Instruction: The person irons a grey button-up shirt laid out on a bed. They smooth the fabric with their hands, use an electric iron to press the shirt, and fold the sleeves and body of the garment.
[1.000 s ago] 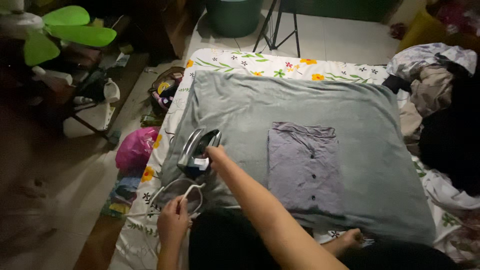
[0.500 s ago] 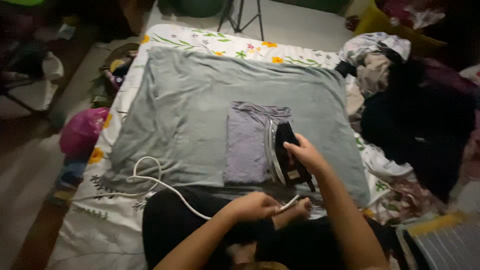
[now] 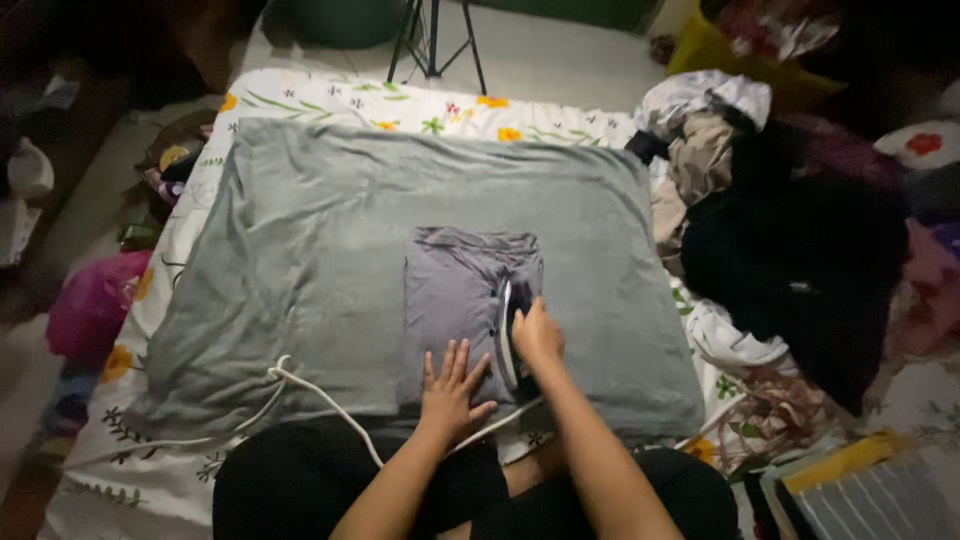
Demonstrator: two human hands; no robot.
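**Iron on the right half of a folded shirt**

Dim room, seen from above: a flowered sheet covered the floor bedding, and a large grey-green blanket lay spread flat over it. A heap of mixed clothes sat to the right, well apart from the work. On the blanket's middle lay a folded grey shirt, an upright rectangle whose long axis ran away from the person. The right hand was closed around the handle of a dark iron, which rested on the shirt's right side, its length running the same way as the shirt. The left hand lay flat with fingers spread, pressing the shirt's near edge, just left of the iron and not touching it. A white cord trailed left across the blanket's near edge.
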